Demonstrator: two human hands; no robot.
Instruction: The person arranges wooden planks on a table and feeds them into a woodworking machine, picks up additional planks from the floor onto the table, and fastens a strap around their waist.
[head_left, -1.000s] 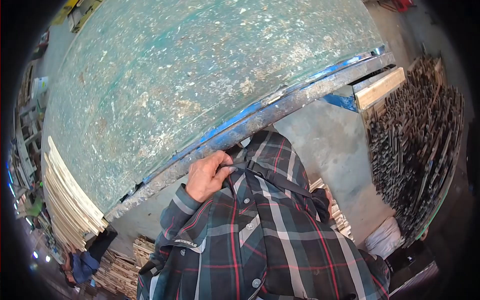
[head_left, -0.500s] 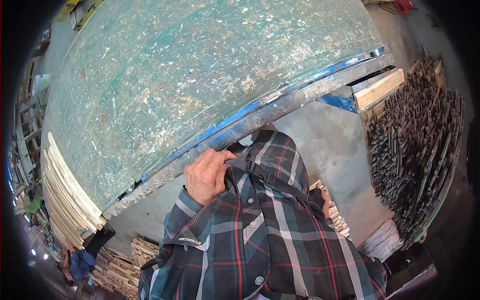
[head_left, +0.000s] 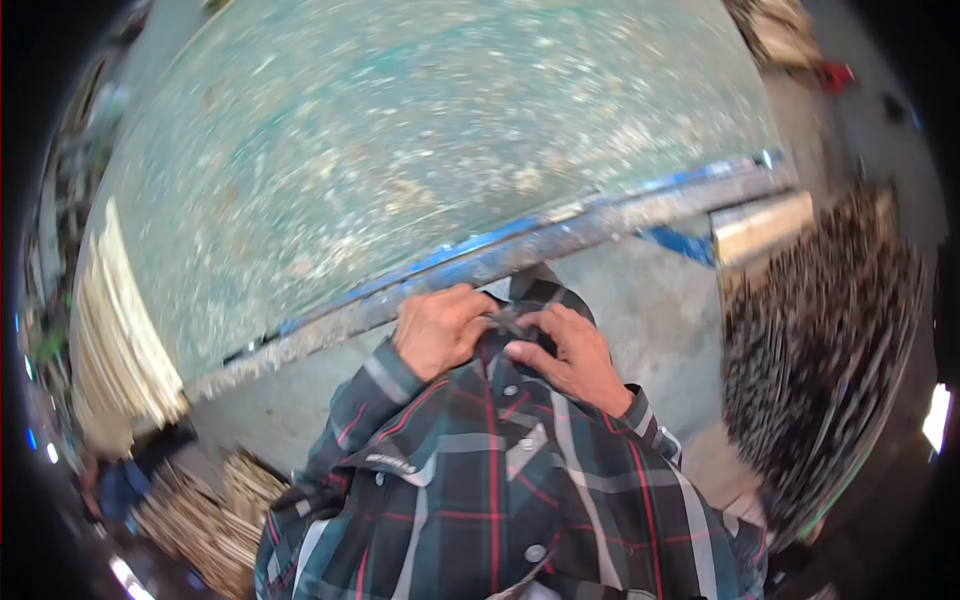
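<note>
Both hands meet at the lower front of a dark plaid shirt [head_left: 455,490] with red and white lines and white buttons. My left hand [head_left: 438,330] is closed, its fingertips pinching a dark strap-like strip [head_left: 512,322] by the shirt's edge. From the other side my right hand [head_left: 575,358] pinches the same strip, thumb and forefinger almost touching the left fingertips. Blur hides the exact shape of the strip. Just beyond the hands runs the worn blue-and-grey edge [head_left: 470,255] of a large table.
Pale specks cover the green tabletop [head_left: 400,130]. Light wooden strips [head_left: 120,310] lie at its left end, with more stacked wood [head_left: 205,515] below. Right of me stands a dense bundle of thin dark sticks [head_left: 820,350], near a pale wooden block [head_left: 765,228]. A blurred person [head_left: 120,490] is at lower left.
My right hand has come up from beside my body to the shirt front and joined my left hand at the dark strip. The view has turned slightly and is blurred.
</note>
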